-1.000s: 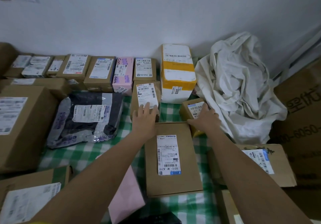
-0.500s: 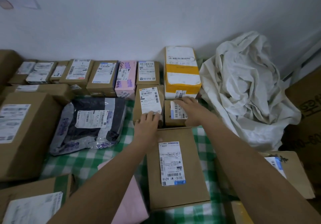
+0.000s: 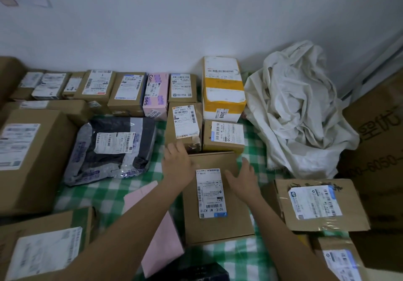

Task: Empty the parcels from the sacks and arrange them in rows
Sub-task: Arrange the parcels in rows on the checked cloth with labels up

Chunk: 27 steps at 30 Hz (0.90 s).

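Note:
A flat brown labelled parcel (image 3: 229,226) lies on the green checked cloth (image 3: 104,193) in front of me. My left hand (image 3: 177,164) rests on its far left corner with fingers spread. My right hand (image 3: 242,177) lies flat on its right side, fingers straight. Just beyond stand a small brown box (image 3: 223,135) and a taller brown parcel (image 3: 184,125). A row of small parcels (image 3: 128,92) runs along the wall, ending at a white and yellow box (image 3: 223,91). A crumpled white sack (image 3: 298,110) lies at the right.
A grey plastic mailer (image 3: 111,147) lies left of centre. Large cardboard boxes (image 3: 28,156) crowd the left, and another box (image 3: 39,243) sits at the front left. A taped carton (image 3: 316,204) and big brown cartons (image 3: 379,139) stand at the right. A pink envelope (image 3: 157,226) lies under my left arm.
My right hand let go of the small brown box, which now stands beside the taller parcel, and drew back onto the flat parcel. My left hand slid back slightly to the flat parcel's corner.

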Motion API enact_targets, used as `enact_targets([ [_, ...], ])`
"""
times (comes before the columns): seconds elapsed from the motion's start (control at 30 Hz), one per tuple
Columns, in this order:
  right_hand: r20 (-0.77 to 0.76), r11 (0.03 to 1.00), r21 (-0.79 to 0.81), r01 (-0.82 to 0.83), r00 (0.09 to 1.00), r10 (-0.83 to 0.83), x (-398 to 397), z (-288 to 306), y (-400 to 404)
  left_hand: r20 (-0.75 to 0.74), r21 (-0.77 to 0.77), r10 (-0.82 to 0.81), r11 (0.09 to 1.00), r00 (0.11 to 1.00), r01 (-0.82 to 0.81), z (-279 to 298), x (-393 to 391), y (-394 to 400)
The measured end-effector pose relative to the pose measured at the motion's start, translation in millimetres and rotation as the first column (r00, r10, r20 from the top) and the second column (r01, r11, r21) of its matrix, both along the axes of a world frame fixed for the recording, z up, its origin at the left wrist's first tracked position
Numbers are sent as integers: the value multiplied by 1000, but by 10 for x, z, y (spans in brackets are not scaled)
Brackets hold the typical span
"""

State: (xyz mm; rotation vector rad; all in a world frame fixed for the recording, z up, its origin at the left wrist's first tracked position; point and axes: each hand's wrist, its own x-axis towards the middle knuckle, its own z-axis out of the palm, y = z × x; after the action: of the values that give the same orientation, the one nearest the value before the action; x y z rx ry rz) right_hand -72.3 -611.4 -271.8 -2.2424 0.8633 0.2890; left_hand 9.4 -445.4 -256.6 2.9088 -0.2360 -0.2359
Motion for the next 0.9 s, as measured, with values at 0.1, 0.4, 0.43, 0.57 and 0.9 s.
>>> enact_targets([
  [0.1, -57, 1000, 15, -9, 998, 10, -91, -27, 59, -328, -134, -10, 990, 945, -36, 0, -20, 37],
  [0.4, -84, 997, 25, 72, 994, -69, -290, 4, -107, -478, -294, -202, 954, 855, 61, 83, -245, -156],
  [0.43, -78, 997, 37, 71, 995, -68, -269, 34, -139, -482, -332, -223, 941, 848, 59, 142, -238, -180],
  [0.57, -20, 998, -60, 8, 1000, -9, -225, 246, -49, -436, -397, -308, 909, 846, 126, 409, -264, -62],
  [0.9, 218, 842, -76, -533, 816, 536, -327, 639, 1010, -110, -323, 5, 946, 994, -41, 363, -425, 1017],
])
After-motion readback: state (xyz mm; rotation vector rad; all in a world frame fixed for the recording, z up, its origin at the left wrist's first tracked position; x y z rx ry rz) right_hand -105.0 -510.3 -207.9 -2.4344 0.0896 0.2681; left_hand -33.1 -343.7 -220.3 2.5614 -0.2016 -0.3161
